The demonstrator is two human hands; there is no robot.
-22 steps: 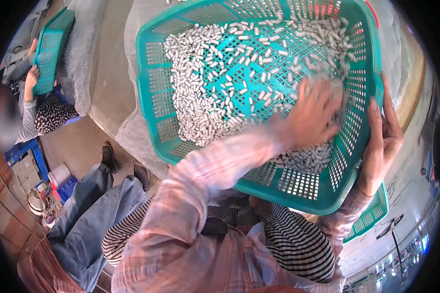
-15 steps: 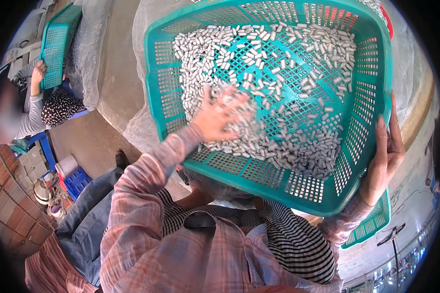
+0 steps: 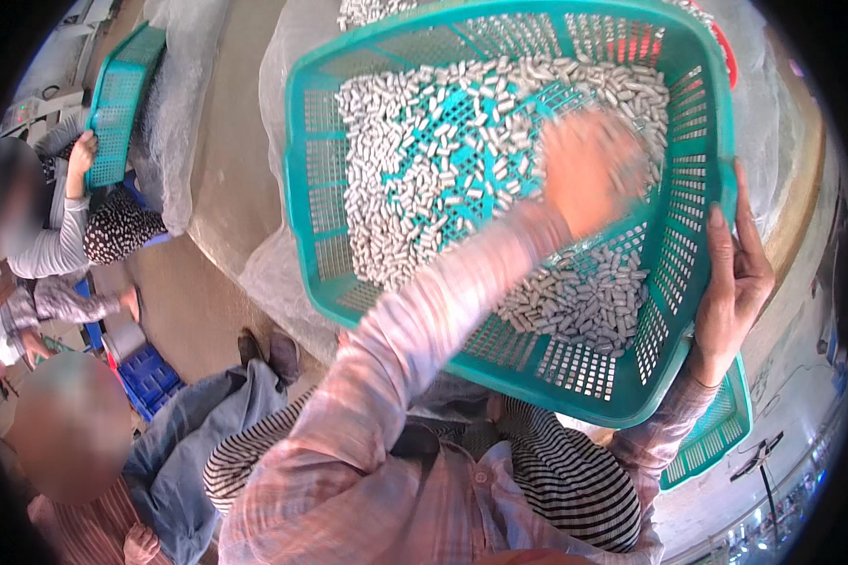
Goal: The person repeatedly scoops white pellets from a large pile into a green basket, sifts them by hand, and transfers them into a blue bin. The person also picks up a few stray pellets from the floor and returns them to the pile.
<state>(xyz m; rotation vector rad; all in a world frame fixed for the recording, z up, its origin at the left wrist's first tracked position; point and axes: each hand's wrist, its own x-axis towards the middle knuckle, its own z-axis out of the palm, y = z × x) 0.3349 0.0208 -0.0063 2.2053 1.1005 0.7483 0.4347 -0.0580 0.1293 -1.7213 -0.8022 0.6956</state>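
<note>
Blurring among the small whitish, capsule-shaped pieces, the person's left hand is lying over the right half of the big teal, mesh-walled plastic basket; I cannot tell whether its fingers are spread or pressed together. The pieces are covering most of the basket's floor across the upper middle of the frame, crowding at the left and lower right and leaving mesh showing between. At the right of the frame, the right hand is bracing the basket's outer rim with its digits apart, though I am not making out whether it is pinching the edge. For good handling, I am favouring a flat, light palm, short strokes from the dense patches towards the gaps, and a steady rim, so nothing is spilling over.
</note>
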